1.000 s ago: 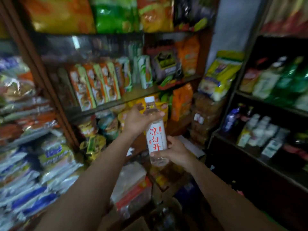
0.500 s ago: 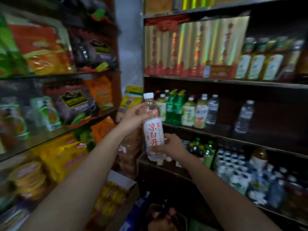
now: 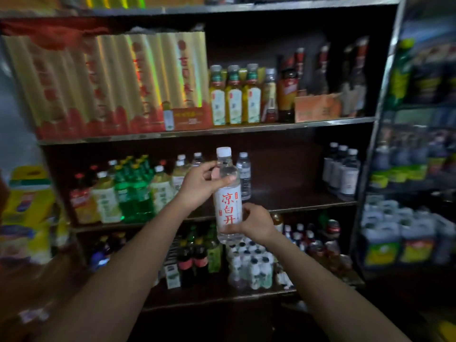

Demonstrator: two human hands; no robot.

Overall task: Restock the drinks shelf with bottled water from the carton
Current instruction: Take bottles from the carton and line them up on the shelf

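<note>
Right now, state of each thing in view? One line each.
water bottle: upright, capped, held in front of the middle shelf
left hand: grips the bottle's upper part
right hand: grips the bottle's lower part
middle shelf: bare stretch in its centre
clear bottle: upright on the middle shelf, capped

A clear water bottle (image 3: 228,196), white-capped with a red-lettered white label, is held upright before the drinks shelf (image 3: 296,203).

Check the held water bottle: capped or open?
Capped: the water bottle has its white cap on, above the left hand gripping its shoulder.
</note>
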